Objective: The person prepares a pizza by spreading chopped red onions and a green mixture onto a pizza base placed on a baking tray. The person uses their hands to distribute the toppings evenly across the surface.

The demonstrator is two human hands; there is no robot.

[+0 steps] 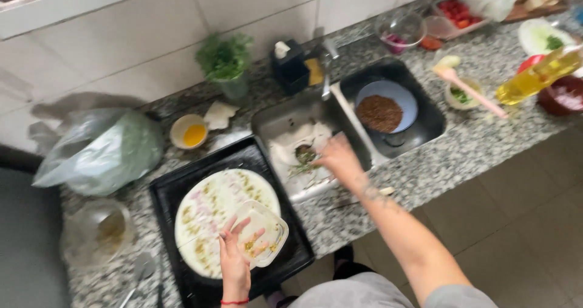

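Head view: our left hand (234, 253) has its grip clamped on a clear tub (262, 241), thumb and fingers pinching its near edge and holding it tilted just above a round white flatbread (221, 214). Yellowish bits cling inside the tub. The flatbread lies on a black tray (176, 189) and is dotted with green and pinkish toppings. A red band circles that wrist.

Our right hand (336, 155) reaches over the left basin of a steel sink (358, 144), above a drain with green scraps around it; the fingers are curled downward and blurred, and we cannot tell whether that grip is together on anything.

The right basin holds a blue plate (408, 98) with a mound of brown grains. Behind the tray on the speckled bench (467, 144) sit a small bowl (189, 132) of yellow liquid, a pot of green herbs (225, 62) and a crumpled plastic bag (100, 150). Left of the tray stands a glass jar (100, 232). Far right we see an oil bottle (537, 76), a pink spatula (470, 89) across a small bowl, and a tray of red tomatoes (456, 11)
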